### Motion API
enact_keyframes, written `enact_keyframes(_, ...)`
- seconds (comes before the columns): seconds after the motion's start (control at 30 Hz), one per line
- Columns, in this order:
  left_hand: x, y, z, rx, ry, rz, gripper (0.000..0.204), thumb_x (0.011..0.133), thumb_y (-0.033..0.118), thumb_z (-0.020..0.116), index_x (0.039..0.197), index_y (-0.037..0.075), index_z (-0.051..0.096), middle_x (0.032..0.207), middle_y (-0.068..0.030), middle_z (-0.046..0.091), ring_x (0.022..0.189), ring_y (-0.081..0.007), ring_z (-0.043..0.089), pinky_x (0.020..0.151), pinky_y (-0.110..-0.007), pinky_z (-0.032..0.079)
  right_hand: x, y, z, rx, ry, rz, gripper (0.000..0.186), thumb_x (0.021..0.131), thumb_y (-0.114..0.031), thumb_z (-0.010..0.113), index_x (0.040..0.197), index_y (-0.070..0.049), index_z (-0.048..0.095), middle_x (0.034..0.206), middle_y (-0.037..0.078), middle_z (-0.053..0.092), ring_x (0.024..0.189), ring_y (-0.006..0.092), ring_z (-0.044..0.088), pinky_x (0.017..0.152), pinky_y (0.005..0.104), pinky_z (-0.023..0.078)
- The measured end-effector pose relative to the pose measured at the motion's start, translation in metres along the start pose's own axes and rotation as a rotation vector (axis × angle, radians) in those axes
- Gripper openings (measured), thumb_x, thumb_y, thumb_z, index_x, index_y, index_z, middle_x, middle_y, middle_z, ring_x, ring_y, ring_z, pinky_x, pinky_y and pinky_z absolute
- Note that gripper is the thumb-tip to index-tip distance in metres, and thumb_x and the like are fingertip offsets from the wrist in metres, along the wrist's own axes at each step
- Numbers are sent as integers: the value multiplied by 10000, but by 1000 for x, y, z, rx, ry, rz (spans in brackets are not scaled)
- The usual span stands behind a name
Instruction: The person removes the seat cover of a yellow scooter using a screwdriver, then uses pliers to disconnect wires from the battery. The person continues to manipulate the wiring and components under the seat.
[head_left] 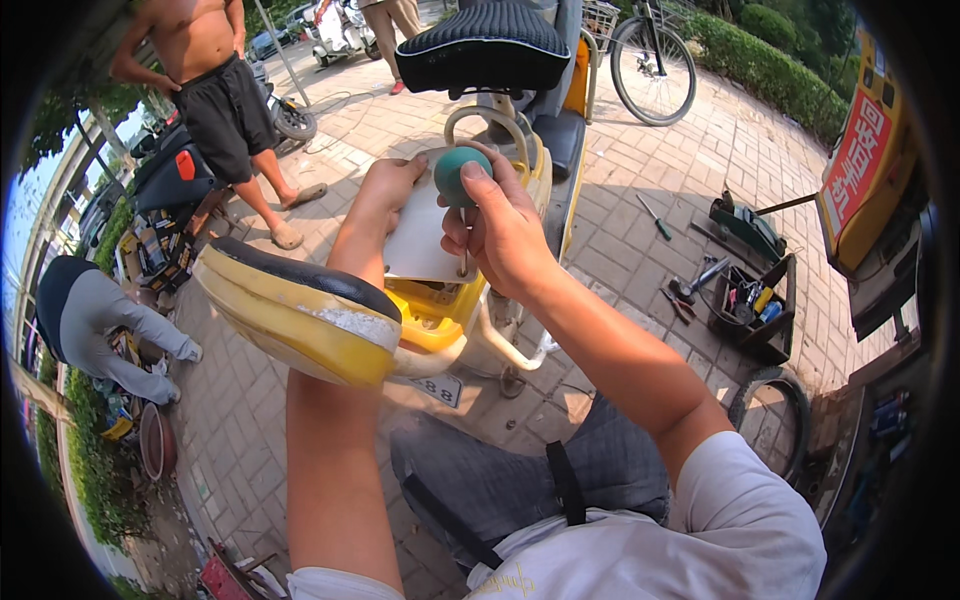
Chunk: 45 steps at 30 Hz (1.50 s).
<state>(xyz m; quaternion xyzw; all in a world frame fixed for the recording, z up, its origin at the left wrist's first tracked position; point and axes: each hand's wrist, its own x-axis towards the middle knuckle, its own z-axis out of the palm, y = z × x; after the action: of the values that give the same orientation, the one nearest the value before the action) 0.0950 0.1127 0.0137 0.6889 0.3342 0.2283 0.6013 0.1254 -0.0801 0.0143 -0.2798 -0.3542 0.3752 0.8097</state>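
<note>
**Shaft line vs. panel's lower right corner is the relation to watch**

We've got the ball-handled screwdriver [452, 180] in our right hand [500, 215]: fingers and thumb wrapped round the green ball, none spare. Long axis runs almost straight from us: ball at the panel's upper right, shaft down its right side, metal end showing by the lower right corner. Fingers hide mid-shaft, and we can't tell whether the tip is seated on anything.

The white panel [425, 240] lies on the yellow scooter [428, 300], left of and partly under our right hand, which is the nearer one to that corner. Our left hand [392, 190] is at the panel's left edge, thumb near the upper left corner, fingers bent. We can't tell if it pinches the panel or just steadies it.

In the way: the yellow backrest [290, 300] overlaps our left forearm and likely limits that side. The black saddle [485, 50] and white tube [485, 112] sit beyond the panel's far edge. Right side looks freer.

Off to our right on the pavement [610, 300]: loose screwdriver [657, 218], pliers [681, 304], toolbox [748, 338], tyre [800, 420], all apart from the scooter.
</note>
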Motion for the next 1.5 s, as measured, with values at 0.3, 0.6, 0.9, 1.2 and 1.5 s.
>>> enact_keyframes(0.3, 6, -3, 2, -48, -10, -24, 377, 922, 259, 609, 1032, -101, 622, 880, -179, 664, 686, -243, 636, 622, -372, 525, 19, -9, -20, 300, 354, 83, 407, 873, -441, 605, 920, -64, 460, 760, 63, 469, 494, 100, 362, 436, 247, 303)
enact_keyframes(0.6, -4, 7, 3, -129, -140, -42, 383, 961, 214, 538, 1120, -134, 553, 967, -180, 651, 761, -222, 653, 675, -327, 546, -69, -21, -59, 39, 165, 182, 571, 768, -181, 751, 1236, 8, 483, 1002, 101, 563, 831, 169, 623, 668, 301, 567)
enact_keyframes(0.9, -15, 17, 19, -124, -315, -77, 336, 964, 176, 513, 1138, -111, 538, 999, -189, 648, 832, -237, 663, 739, -333, 559, -65, -21, -62, 12, 40, 319, 547, 852, -272, 623, 1342, -67, 492, 1235, 44, 527, 1002, 109, 530, 694, 247, 523)
enact_keyframes(1.2, -21, 20, 28, -122, -516, -67, 328, 977, 227, 497, 1148, -50, 533, 963, -138, 661, 749, -182, 674, 628, -273, 577, -68, -33, -93, -14, 77, 217, 562, 842, -210, 605, 1345, 0, 466, 942, 62, 609, 632, 93, 590, 442, 187, 391)
enact_keyframes(1.5, -15, 18, 23, 294, -164, 237, 303, 930, 331, 588, 1032, 46, 603, 735, -4, 582, 597, -76, 564, 523, -207, 470, -108, -125, -232, -379, 454, 177, 484, 856, -188, 544, 1284, 35, 517, 726, 88, 590, 560, 110, 575, 361, 200, 324)
